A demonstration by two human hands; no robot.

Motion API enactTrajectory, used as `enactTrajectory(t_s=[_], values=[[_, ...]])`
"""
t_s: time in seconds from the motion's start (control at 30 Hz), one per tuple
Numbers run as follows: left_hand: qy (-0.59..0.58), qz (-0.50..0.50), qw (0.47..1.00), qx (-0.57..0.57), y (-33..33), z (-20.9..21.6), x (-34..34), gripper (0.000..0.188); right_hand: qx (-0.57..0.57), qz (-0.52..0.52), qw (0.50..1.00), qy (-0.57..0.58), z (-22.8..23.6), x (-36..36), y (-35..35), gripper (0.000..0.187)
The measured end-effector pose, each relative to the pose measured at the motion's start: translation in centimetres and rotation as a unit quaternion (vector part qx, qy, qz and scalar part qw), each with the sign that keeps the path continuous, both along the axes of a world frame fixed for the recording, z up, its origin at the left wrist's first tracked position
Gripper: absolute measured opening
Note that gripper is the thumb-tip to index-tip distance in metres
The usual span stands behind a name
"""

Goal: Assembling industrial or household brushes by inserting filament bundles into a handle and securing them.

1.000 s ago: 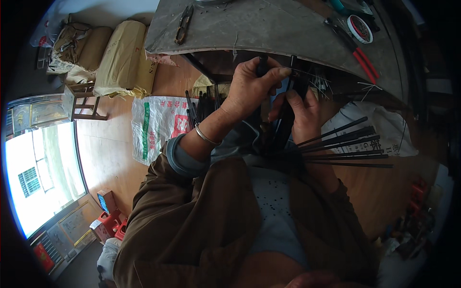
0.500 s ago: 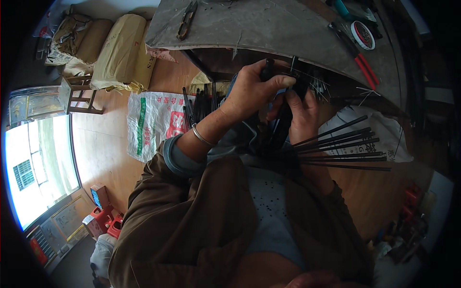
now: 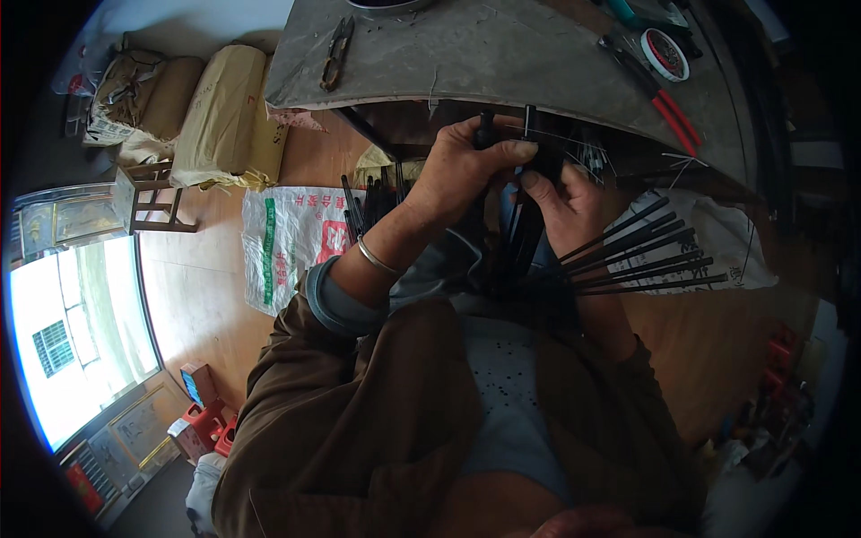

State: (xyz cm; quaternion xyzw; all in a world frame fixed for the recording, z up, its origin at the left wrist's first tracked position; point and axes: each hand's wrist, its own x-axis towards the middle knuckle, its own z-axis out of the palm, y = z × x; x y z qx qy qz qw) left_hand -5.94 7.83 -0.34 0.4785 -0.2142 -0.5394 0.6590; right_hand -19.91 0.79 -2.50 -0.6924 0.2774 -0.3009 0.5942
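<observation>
My left hand [image 3: 462, 170] is closed around the top of a bundle of thin black rods [image 3: 516, 238], just below the front edge of a grey workbench [image 3: 502, 54]. A metal bangle sits on that wrist. My right hand [image 3: 565, 202] grips the same bundle from the right, thumb pressed on a black rod tip. Several of the black rods [image 3: 646, 255] fan out to the right from under my right hand. More black rods [image 3: 359, 202] stick up to the left of my left forearm.
On the bench lie metal snips [image 3: 334, 54], red-handled pliers [image 3: 668, 103] and a roll of tape [image 3: 665, 54]. A white printed sack [image 3: 291, 238] lies on the wooden floor. Tan wrapped bundles [image 3: 220, 117] and a wooden stool [image 3: 148, 202] stand at left; a bright window [image 3: 72, 332] is far left.
Both hands stay on the rod bundle. My left hand's fingers have shifted a little along the top of the bundle; the view has tilted slightly.
</observation>
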Motion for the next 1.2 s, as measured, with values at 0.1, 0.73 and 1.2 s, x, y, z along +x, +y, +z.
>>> enactTrajectory(t_s=[0.1,0.73,1.2], values=[[-0.024,0.008,1.000,0.013,0.1,-0.7,0.0,0.031,-0.136,0.031,0.984,0.113,1.5,-0.9,-0.5,0.019],[0.009,0.032,0.999,-0.003,-0.3,-0.5,-1.9,0.027,0.292,0.099,0.951,0.014,-1.1,-1.9,-1.8,0.027],[0.055,0.007,0.997,-0.045,0.2,-0.9,-2.1,0.026,0.346,0.128,0.929,-0.033,-1.8,-2.2,-1.4,0.037]])
